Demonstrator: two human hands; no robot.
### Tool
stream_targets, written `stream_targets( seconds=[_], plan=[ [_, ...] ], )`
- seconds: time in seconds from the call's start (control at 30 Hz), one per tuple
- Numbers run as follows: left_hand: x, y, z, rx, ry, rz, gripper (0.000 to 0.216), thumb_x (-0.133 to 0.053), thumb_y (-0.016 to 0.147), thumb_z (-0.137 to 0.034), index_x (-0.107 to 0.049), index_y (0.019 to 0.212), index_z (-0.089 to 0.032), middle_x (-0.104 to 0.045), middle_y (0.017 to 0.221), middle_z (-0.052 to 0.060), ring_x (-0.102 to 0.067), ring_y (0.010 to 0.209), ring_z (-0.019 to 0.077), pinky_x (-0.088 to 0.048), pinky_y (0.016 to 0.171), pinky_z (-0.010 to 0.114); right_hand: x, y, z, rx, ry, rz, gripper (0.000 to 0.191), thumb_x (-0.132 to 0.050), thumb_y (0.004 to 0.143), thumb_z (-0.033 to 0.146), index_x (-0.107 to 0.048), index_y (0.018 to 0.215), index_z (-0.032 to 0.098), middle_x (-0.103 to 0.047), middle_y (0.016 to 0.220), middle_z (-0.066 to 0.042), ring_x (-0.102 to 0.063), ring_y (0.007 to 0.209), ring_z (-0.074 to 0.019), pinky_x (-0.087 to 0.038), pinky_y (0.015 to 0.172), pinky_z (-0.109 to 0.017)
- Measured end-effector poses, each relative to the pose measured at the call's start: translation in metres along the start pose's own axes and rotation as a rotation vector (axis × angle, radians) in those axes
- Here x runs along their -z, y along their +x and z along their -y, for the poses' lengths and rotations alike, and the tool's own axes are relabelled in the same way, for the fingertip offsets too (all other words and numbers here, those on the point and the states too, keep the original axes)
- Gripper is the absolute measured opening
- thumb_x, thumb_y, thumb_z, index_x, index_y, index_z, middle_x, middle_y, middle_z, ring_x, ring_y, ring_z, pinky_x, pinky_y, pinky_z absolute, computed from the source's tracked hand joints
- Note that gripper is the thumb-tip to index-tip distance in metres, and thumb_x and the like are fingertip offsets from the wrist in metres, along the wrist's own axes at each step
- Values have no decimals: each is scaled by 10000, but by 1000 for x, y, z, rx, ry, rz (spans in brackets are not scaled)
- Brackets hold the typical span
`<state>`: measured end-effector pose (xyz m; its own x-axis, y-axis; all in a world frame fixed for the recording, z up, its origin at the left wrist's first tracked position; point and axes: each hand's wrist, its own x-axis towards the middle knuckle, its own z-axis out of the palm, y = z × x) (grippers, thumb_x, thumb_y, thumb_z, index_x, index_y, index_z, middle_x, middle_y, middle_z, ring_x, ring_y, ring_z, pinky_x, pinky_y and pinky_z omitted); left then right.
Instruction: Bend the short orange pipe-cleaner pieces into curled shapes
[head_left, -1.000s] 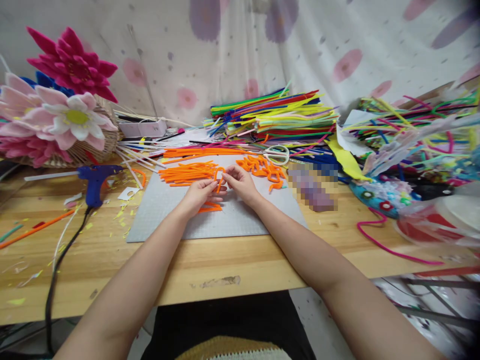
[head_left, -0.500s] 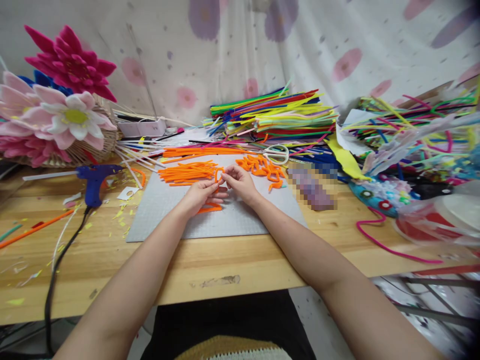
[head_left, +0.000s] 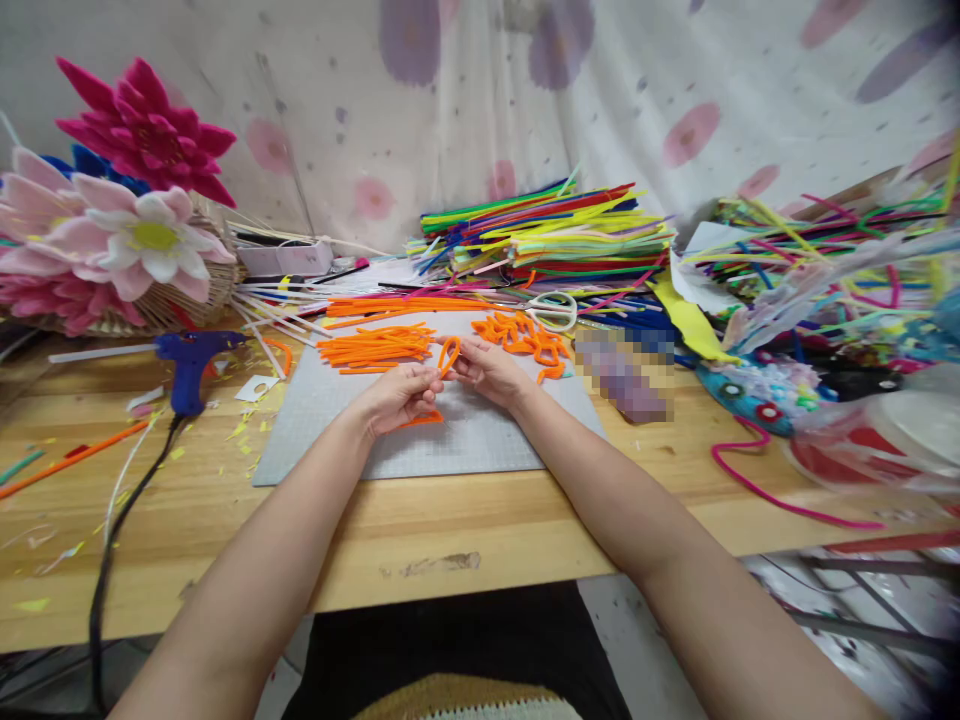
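Note:
Between my hands is an orange pipe cleaner [head_left: 449, 352] bent into a narrow upright loop. My left hand [head_left: 405, 395] pinches its lower end. The fingers of my right hand [head_left: 486, 368] are closed on its side, partly hidden behind the loop. Both hands hover over a grey cutting mat [head_left: 315, 430]. A bundle of straight orange pipe cleaners [head_left: 371, 346] lies on the mat to the left, and a heap of bent orange pieces [head_left: 525, 335] to the right. Another orange piece [head_left: 426, 419] shows under my left hand.
A blue glue gun [head_left: 187, 370] with a black cord rests at the left, near fabric-like flowers [head_left: 150, 235]. White-handled scissors [head_left: 553, 311] lie behind the mat. Colourful pipe cleaners [head_left: 555, 230] are piled at the back. A clear plastic tub [head_left: 892, 435] stands at the right.
The squarish orange bend has become a narrower, taller loop. My right hand has shifted slightly right and turned, and my left fingers have curled in more.

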<state>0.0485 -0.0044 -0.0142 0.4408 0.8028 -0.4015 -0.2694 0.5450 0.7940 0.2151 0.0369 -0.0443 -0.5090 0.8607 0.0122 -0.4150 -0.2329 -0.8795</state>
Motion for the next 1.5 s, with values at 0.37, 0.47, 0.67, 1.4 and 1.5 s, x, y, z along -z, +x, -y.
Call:
stream_targets(
  seconds=[0.37, 0.47, 0.67, 1.4, 1.5],
  plan=[
    [-1, 2, 4, -3, 21, -11, 135, -505, 796, -60, -636, 827, -61, -518, 549, -21, -430, 386, 7, -425, 399, 107, -1, 1, 3, 68, -52, -139, 314, -736, 558, 389, -650, 719, 134, -362, 485, 63, -284, 462, -38, -176, 435, -214],
    [-2, 3, 5, -4, 45, -5, 119, -534, 777, -59, -636, 837, -67, -530, 558, -20, -446, 394, 12, -433, 412, 117, -4, 2, 2, 90, -63, -196, 326, -748, 520, 404, -615, 655, 138, -394, 494, 59, -296, 457, -35, -169, 433, -218],
    [-4, 4, 10, -14, 125, 8, 78, -581, 765, -101, -636, 818, -87, -600, 612, 5, -517, 434, 33, -486, 491, 161, -5, 6, -3, 176, -176, -261, 313, -703, 562, 431, -563, 619, 157, -337, 462, 78, -267, 446, -40, -167, 446, -223],
    [60, -4, -15, -424, 1594, -851, 169, -580, 739, -315, -648, 842, -200, -622, 915, 70, -554, 932, 231, -427, 762, 327, -17, 0, -8, 121, -578, -302, 297, -611, 665, 428, -644, 741, 143, -525, 577, 17, -436, 549, -83, -310, 503, -220],
    [66, -1, -12, -422, 1717, -789, 150, -570, 750, -306, -650, 808, -193, -583, 904, 73, -527, 935, 227, -410, 788, 325, -16, -1, -10, 117, -640, -221, 303, -623, 656, 434, -654, 749, 147, -576, 650, 1, -471, 602, -92, -354, 561, -228]
  ],
)
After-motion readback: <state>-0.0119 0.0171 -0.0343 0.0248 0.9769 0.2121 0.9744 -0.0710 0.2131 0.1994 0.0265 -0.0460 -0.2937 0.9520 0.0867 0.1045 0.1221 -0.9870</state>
